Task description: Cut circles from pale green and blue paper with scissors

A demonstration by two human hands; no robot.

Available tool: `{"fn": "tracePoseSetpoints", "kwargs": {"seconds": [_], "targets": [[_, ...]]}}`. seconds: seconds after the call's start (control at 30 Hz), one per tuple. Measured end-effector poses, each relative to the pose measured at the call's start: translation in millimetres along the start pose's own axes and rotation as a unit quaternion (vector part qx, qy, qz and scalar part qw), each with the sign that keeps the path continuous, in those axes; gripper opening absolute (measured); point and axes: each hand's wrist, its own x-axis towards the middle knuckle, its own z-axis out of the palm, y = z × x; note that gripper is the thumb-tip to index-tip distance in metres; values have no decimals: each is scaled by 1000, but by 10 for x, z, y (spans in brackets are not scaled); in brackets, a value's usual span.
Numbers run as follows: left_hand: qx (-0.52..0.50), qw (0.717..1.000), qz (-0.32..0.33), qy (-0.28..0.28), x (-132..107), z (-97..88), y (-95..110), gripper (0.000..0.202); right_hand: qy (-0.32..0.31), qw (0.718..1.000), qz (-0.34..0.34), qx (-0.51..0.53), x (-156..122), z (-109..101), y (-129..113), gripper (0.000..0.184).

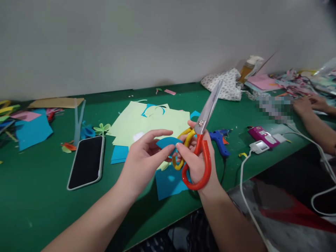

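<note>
Soft, dim light leaves a pale sheen on the glossy green tabletop toward three o'clock, shadow near six; the smooth grey wall darkens toward two. Blocky pixelation obscures a patch near three.

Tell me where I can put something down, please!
The table is bare in front of the phone, and between the brown strip and pale green paper. Crowded: around the scissors; far right, where scraps heap near another person's hands.
</note>
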Motion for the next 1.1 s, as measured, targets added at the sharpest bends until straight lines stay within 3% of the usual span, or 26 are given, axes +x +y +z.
{"fn": "tracePoseSetpoints", "kwargs": {"seconds": [0.1,0.2,0.3,0.77,1.1], "targets": [[19,1000,20,-3,-5,-11,17,24,-9,1000,0,-5,-6,-23,-11,47],[29,999,27,2,-12,-19,24,31,-11,1000,-3,-8,-6,-29,-20,46],[24,999,22,7,-18,-17,28,40,-11,1000,-1,-5,-4,-27,-21,46],[43,999,19,4,-21,-35,53,38,-12,999,-22,33,75,-113,7,38],[15,999,25,38,10,-58,7,32,-44,998,9,-36,29,-48,-19,43]]}}
